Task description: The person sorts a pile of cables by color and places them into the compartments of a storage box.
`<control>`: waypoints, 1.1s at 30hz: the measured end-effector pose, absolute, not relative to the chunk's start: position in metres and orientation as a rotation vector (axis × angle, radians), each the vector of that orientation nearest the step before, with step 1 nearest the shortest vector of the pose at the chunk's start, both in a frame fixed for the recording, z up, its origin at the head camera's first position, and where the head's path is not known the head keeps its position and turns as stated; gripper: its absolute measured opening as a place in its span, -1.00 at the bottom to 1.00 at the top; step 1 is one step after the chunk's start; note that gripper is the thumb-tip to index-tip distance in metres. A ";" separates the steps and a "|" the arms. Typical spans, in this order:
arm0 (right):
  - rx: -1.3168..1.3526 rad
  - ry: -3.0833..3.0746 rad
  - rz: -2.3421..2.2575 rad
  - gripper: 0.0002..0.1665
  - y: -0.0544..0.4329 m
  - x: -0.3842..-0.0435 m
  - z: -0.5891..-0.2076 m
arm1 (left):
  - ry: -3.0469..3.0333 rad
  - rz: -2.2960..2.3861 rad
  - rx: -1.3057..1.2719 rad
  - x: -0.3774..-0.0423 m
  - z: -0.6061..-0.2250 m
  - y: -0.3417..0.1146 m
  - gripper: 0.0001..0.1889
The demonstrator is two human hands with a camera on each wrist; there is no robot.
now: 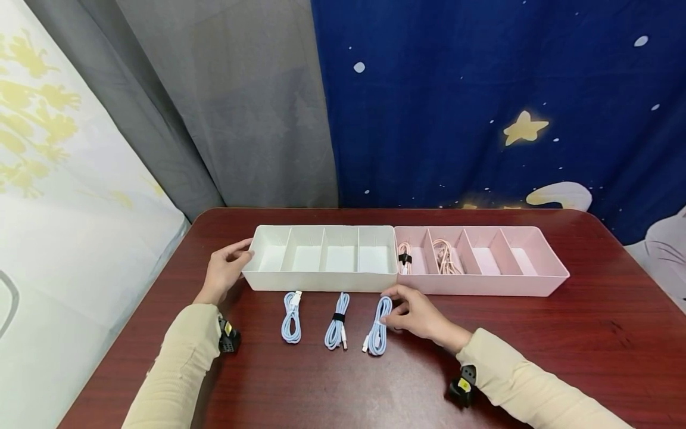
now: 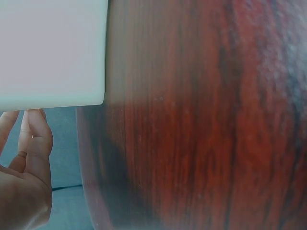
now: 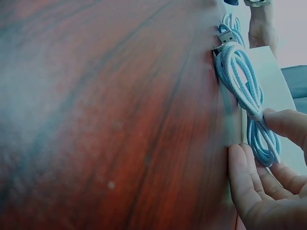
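Observation:
On the table, a long white divided box (image 1: 323, 282) stands end to end with a pink divided box (image 1: 482, 286). My left hand (image 1: 224, 271) touches the white box's left end, fingers fairly straight; in the left wrist view they meet its edge. At the front, my right hand (image 1: 417, 313) holds the rightmost coiled blue cable (image 1: 378, 333), thumb at its middle tie and fingers near its upper end. Another blue cable (image 1: 336, 330) with a black strap lies left of it. Furthest left is a third blue cable (image 1: 291, 322) with a white plug.
A pink cable with a black strap (image 1: 405, 260) lies in the pink box's leftmost compartment. The neighbouring compartment has a second pink cable (image 1: 446, 259). Both boxes rest on the dark red wooden table (image 1: 300, 387). Behind the table hang grey and blue curtains (image 1: 429, 119).

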State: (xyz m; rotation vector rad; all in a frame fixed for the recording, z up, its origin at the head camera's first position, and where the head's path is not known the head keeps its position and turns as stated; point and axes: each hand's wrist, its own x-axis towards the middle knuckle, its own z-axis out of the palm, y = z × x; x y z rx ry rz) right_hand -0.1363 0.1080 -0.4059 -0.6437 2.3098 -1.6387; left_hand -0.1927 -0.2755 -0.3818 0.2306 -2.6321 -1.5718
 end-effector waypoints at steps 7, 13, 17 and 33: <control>-0.650 2.286 -1.647 -0.48 0.109 -0.136 -0.407 | -2.631 -1.575 0.224 -0.193 -0.383 -0.276 -0.53; -0.667 2.317 -1.634 -0.48 0.108 -0.136 -0.408 | -2.632 -1.567 0.225 -0.193 -0.383 -0.276 -0.54; -0.653 2.289 -1.665 -0.47 0.107 -0.135 -0.407 | -2.633 -1.574 0.223 -0.193 -0.382 -0.276 -0.54; -0.551 2.184 -1.769 -0.44 0.105 -0.129 -0.402 | -2.627 -1.600 0.226 -0.192 -0.382 -0.275 -0.53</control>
